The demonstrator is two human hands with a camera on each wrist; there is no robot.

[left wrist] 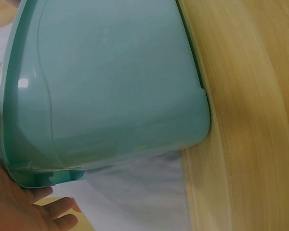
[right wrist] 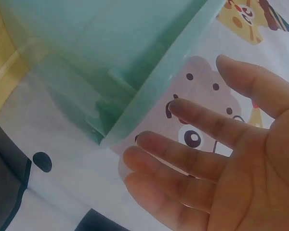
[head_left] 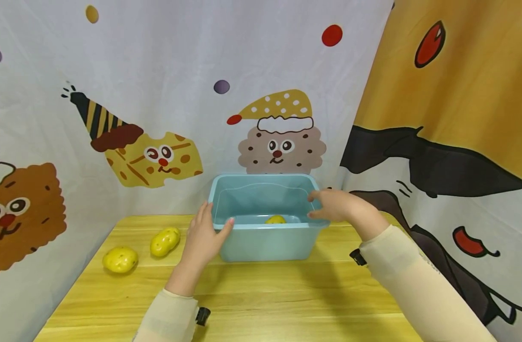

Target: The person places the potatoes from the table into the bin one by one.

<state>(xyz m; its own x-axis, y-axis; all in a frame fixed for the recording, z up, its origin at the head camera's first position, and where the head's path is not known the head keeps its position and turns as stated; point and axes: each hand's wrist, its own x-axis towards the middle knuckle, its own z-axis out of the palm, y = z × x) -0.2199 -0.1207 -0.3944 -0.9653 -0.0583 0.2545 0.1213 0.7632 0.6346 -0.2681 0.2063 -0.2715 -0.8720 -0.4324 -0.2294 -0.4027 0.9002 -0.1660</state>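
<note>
A light blue-green plastic bin point(head_left: 267, 243) stands upright on the table, a yellow potato point(head_left: 276, 219) inside on its floor. My left hand point(head_left: 204, 236) is at the bin's front left corner, fingers extended along the outside and thumb at the front rim. In the left wrist view, the left hand's fingers point(left wrist: 53, 211) spread loosely beside the rim corner. At the bin's right side, my right hand point(head_left: 335, 205) has its fingers over the rim in the head view. The right wrist view has those fingers point(right wrist: 183, 161) relaxed and apart, holding nothing.
Two more yellow potatoes lie left of the bin, one nearer to it point(head_left: 165, 242) and one farther left point(head_left: 120, 260). Behind the wooden table point(head_left: 269, 299) hangs a white curtain point(head_left: 166, 57) printed with cartoon figures, which continues along the right side.
</note>
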